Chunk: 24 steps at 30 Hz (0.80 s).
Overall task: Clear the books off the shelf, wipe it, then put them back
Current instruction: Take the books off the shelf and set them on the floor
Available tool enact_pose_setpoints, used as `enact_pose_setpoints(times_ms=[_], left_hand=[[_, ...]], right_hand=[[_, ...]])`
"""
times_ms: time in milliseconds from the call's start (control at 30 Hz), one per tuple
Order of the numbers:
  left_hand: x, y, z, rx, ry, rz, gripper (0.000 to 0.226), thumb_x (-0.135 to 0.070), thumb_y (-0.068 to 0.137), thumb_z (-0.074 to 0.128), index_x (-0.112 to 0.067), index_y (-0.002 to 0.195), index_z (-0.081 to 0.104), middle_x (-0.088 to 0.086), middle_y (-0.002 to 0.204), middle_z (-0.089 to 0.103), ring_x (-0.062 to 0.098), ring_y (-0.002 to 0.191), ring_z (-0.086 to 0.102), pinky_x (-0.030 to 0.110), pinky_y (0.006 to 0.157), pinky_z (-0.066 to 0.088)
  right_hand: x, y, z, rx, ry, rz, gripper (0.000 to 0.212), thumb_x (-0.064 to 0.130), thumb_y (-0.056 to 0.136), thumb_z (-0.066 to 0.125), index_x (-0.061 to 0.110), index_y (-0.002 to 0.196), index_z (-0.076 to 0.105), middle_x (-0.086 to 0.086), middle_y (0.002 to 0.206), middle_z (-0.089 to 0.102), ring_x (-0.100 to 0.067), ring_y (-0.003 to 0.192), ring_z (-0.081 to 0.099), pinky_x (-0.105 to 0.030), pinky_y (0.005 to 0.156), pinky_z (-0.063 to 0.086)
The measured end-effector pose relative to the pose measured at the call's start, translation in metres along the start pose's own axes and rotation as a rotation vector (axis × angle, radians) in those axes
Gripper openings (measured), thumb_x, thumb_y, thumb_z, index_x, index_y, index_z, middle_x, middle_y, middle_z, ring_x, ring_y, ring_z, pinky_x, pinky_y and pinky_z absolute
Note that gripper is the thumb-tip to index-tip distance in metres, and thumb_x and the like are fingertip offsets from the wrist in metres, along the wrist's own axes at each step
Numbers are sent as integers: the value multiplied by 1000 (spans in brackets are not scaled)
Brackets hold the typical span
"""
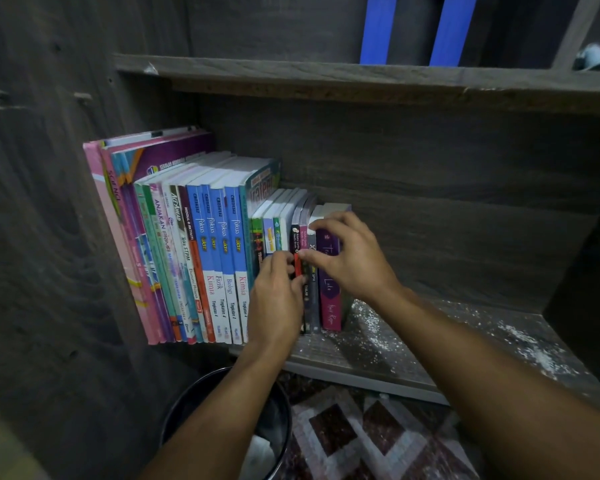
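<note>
Books are stood upright, packed against the side wall at the 9 o'clock end of the shelf, with short ones at the row's 3 o'clock end. From the purple book, last in the row, toward 3 o'clock the board is left open but strewn with white dust. A bin is seen below the front edge at 6 o'clock. Left grip is reached in from 6 o'clock, fingers curled, with a thin black book pinched at the spine. Right grip is hooked over the purple book's top edge, thumb pressed on neighbouring spines.
</note>
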<state>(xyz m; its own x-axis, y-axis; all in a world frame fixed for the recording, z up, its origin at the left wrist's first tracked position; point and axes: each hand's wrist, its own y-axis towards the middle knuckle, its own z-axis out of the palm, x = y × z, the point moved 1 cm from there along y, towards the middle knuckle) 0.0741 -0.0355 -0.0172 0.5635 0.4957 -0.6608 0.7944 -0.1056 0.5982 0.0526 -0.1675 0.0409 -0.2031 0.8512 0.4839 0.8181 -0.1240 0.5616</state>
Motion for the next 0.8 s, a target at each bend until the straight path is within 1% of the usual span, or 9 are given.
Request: enact_pose_setpoints(times_ms=[167,267,333,433,533,633,700,767,800], left_hand=[[6,1,-4,3,11,4,23,-12,90,65,-16,110,54,-5,95,56,10,85,56,29,73,54],[5,0,-7,-12,36,16,18,-9,90,65,-14,103,53,-4,90,54,9,78,54,20,65,47],[-1,-3,-5,3,43,38,17,-9,89,65,-13,102,55,-4,92,56,8,78,55,20,67,49],[-11,-5,3,35,14,17,28,-14,88,67,-12,114,57,1,104,64,14,90,63,32,77,57],[-15,-5,10,79,14,-22,47,-17,87,69,-12,130,50,5,107,68,16,93,67,35,79,59],[-19,-1,14,125,22,-60,55,-20,86,71,-12,133,44,5,99,68,17,81,68,35,71,60],[-22,4,17,150,18,-94,56,-21,85,73,-10,130,41,2,92,66,13,72,65,28,62,58],[-28,8,23,178,7,-130,61,-22,83,76,-10,127,35,0,89,60,8,67,59,18,54,49],[-31,10,26,186,-10,-152,65,-23,82,77,-10,126,31,1,92,58,9,68,57,16,52,46]], right_hand=[[4,3,2,-2,1,20,42,39,84,74,26,122,64,10,119,49,-14,122,42,-33,103,40],[4,2,-1,10,7,25,41,39,85,74,26,122,63,15,115,44,-14,122,42,-29,100,39],[2,1,-4,9,20,23,40,38,85,74,26,121,63,16,114,43,-14,122,43,-32,102,41],[-1,0,-6,17,45,28,37,36,86,74,26,120,63,16,113,43,-15,120,45,-37,101,45],[-5,-2,-7,13,88,20,34,32,86,74,25,118,65,15,113,45,-17,117,49,-39,98,49],[-13,-4,-9,-11,228,51,34,21,91,68,23,124,65,14,119,52,-9,116,53,-39,101,49],[-20,-7,-12,-45,415,117,37,11,96,58,23,131,61,18,123,53,-4,116,55,-38,101,51],[-29,-11,-13,-79,601,215,41,3,99,50,21,135,56,15,125,56,1,107,62,-33,92,56],[-33,-14,-12,-75,653,265,41,2,100,48,20,137,53,10,125,58,4,99,65,-28,85,58]])
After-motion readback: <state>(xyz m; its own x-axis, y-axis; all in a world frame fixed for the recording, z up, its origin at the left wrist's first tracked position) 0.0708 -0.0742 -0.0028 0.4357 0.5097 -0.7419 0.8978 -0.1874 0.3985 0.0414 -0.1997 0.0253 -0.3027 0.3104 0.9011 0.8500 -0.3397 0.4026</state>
